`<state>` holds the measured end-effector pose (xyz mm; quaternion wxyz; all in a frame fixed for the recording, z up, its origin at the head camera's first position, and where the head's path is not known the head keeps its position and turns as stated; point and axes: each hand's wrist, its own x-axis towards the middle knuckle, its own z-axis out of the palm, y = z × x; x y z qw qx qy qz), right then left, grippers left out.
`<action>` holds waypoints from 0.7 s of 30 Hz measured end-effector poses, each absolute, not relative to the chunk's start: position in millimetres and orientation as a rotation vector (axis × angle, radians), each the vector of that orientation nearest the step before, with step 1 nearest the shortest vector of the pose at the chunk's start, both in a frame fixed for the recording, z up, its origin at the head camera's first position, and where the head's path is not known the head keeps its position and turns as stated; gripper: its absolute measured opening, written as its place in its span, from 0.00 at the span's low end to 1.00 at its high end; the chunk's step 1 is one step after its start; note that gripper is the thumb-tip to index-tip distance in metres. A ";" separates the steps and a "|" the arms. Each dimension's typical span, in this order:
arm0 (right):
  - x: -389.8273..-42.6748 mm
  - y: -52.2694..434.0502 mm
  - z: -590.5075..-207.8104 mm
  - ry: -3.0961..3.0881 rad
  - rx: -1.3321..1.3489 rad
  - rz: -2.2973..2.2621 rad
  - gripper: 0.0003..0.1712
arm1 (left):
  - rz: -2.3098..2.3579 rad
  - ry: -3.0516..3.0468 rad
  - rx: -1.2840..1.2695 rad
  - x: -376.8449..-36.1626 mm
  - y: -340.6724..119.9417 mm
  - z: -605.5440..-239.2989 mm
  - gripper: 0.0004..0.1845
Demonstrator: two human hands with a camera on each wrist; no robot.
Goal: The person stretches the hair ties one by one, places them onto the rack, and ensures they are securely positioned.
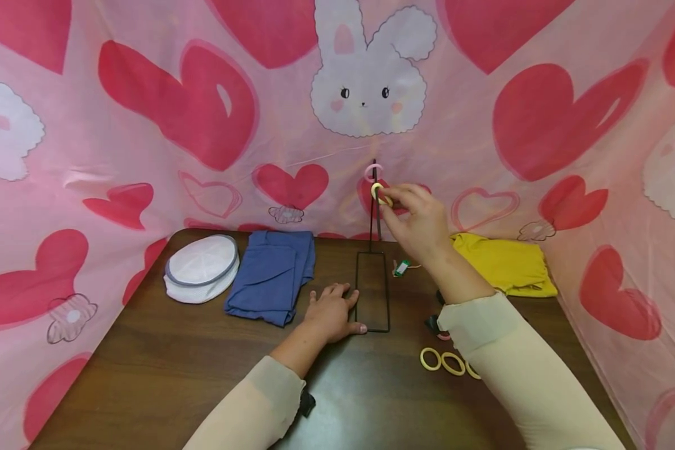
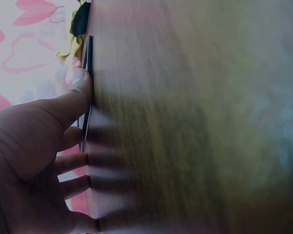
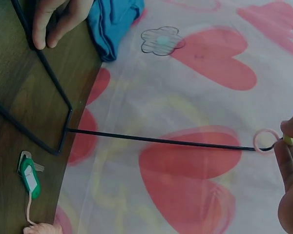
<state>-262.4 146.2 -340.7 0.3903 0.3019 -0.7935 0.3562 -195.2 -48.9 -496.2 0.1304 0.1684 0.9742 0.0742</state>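
A black wire stand has a rectangular base (image 1: 372, 291) on the brown table and a thin upright rod (image 1: 375, 212). A pink ring (image 1: 373, 172) hangs at the rod's top. My right hand (image 1: 388, 197) is raised there and pinches a yellow ring (image 1: 378, 191) against the rod just below the pink one. In the right wrist view the rod (image 3: 161, 141) runs across to the pink ring (image 3: 266, 141) and the yellow ring (image 3: 289, 141). My left hand (image 1: 340, 306) lies flat on the table, thumb (image 2: 81, 87) against the base's edge (image 2: 89, 58).
Two yellow rings (image 1: 430, 359) and a third half hidden lie by my right forearm. A white cap (image 1: 202, 267) and blue cloth (image 1: 272, 275) lie at the left, a yellow cloth (image 1: 506, 262) at the right, a green key tag (image 1: 402, 267) beside the base. Pink heart fabric walls the table.
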 end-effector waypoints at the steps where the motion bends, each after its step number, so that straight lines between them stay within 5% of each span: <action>1: -264.5 144.8 -341.0 -2.016 0.751 0.914 0.14 | 0.210 2.831 0.492 -195.5 -49.1 -496.4 0.49; 21: -292.5 124.5 -351.9 -1.983 0.478 1.133 0.13 | 0.215 2.824 0.492 -194.9 -48.5 -495.3 0.48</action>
